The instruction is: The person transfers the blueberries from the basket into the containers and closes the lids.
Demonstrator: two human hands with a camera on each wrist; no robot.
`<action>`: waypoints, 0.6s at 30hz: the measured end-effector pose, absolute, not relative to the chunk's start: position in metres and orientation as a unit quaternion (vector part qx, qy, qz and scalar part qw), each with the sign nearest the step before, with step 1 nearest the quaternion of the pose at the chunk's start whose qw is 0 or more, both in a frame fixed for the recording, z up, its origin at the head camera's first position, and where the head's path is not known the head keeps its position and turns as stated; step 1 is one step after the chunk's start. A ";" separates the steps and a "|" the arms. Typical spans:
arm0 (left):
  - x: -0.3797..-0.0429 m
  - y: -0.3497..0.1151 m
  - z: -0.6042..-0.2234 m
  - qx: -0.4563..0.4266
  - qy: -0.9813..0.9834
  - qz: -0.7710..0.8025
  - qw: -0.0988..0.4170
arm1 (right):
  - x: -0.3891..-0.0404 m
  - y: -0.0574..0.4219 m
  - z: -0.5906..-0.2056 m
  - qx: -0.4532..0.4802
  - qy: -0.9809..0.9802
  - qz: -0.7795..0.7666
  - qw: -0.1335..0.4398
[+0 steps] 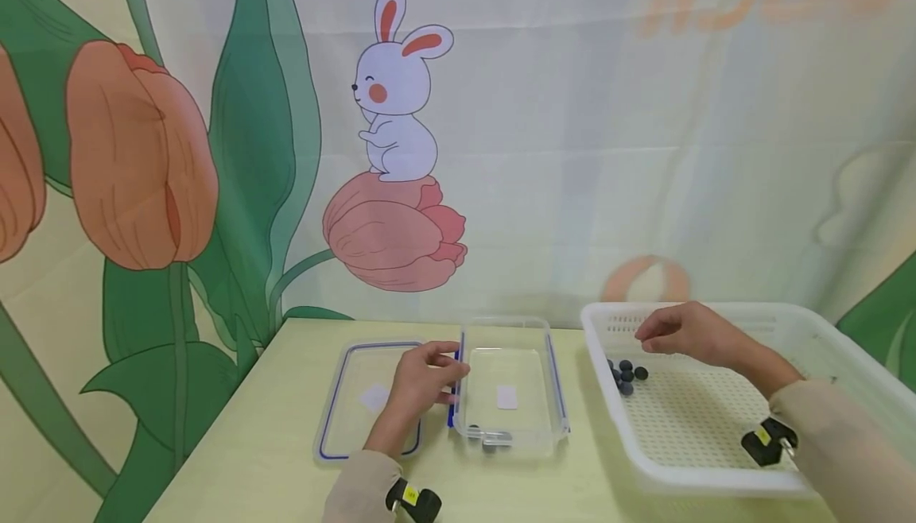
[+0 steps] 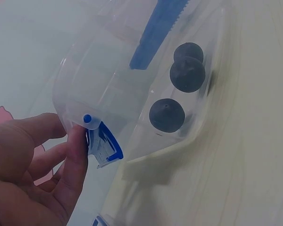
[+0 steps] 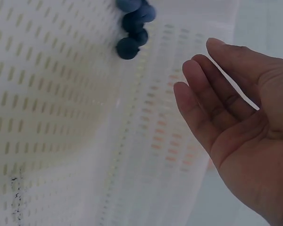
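My left hand [image 1: 415,384] holds the left side of a clear plastic food container [image 1: 525,372], its fingers at the rim beside a blue-trimmed latch [image 2: 104,143]. Three blueberries [image 2: 167,115] show near one end inside the container in the left wrist view. Over the white perforated basket [image 1: 716,477], my right hand [image 1: 690,335] hovers with loosely bent fingers and nothing between them. Several more blueberries [image 1: 626,377] cluster at the basket's left side, apart from the right fingertips. The right wrist view shows that palm and the fingers free of any object.
Left of the container, a clear lid [image 1: 347,408] with a blue seal lies flat on the pale yellow table [image 1: 243,435]. The basket's raised rim stands around the blueberries. Behind the table hangs a curtain [image 1: 544,149] printed with tulips and a rabbit.
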State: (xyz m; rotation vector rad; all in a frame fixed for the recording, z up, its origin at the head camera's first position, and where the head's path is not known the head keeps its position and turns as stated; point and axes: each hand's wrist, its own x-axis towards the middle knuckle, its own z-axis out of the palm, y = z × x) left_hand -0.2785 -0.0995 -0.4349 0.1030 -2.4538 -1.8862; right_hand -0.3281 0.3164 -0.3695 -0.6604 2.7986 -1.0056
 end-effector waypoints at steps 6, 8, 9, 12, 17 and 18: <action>-0.278 -0.099 -0.435 0.037 -0.795 -0.605 0.024 | -0.335 0.320 -0.386 -0.233 0.913 -0.327 0.068; -0.278 -0.099 -0.435 0.037 -0.796 -0.604 0.025 | -0.336 0.321 -0.390 -0.242 0.911 -0.324 0.075; -0.278 -0.099 -0.435 0.037 -0.796 -0.604 0.025 | -0.337 0.321 -0.392 -0.244 0.911 -0.323 0.080; -0.278 -0.099 -0.435 0.037 -0.795 -0.605 0.024 | -0.338 0.321 -0.396 -0.247 0.909 -0.322 0.092; -0.278 -0.099 -0.435 0.034 -0.795 -0.605 0.024 | -0.339 0.322 -0.400 -0.251 0.905 -0.324 0.110; -0.278 -0.099 -0.436 0.035 -0.795 -0.605 0.024 | -0.339 0.322 -0.401 -0.254 0.904 -0.324 0.113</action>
